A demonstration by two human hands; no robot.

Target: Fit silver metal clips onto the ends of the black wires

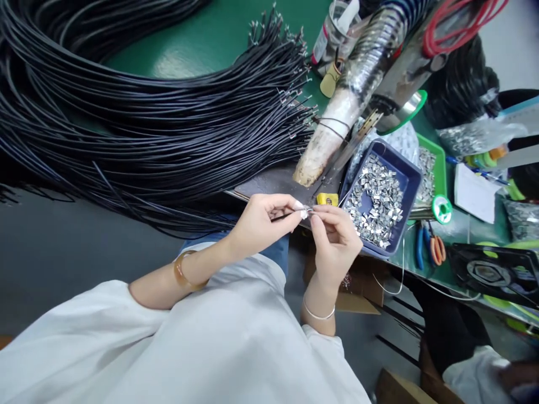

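Observation:
My left hand (pixel 267 220) is closed around a thin black cable (pixel 283 216), with white coverings on its thumb and finger tips. Facing it, my right hand (pixel 334 241) pinches at the cable's end; what lies between those fingertips is too small to make out. The two hands nearly meet at the table edge. Just beyond them sits a small yellow block (pixel 327 199). Right of my right hand, a blue tray (pixel 410 182) holds many small silvery metal pieces (pixel 374 196).
A large bundle of black cables (pixel 181 123) covers the table's left. An extraction hose (pixel 326 134) slants down above the hands. Farther right are a green tray (pixel 440 168), a solder spool (pixel 442 209), pliers (pixel 435 249) and a black fan (pixel 492 272). Another person's sleeve (pixel 471 373) shows lower right.

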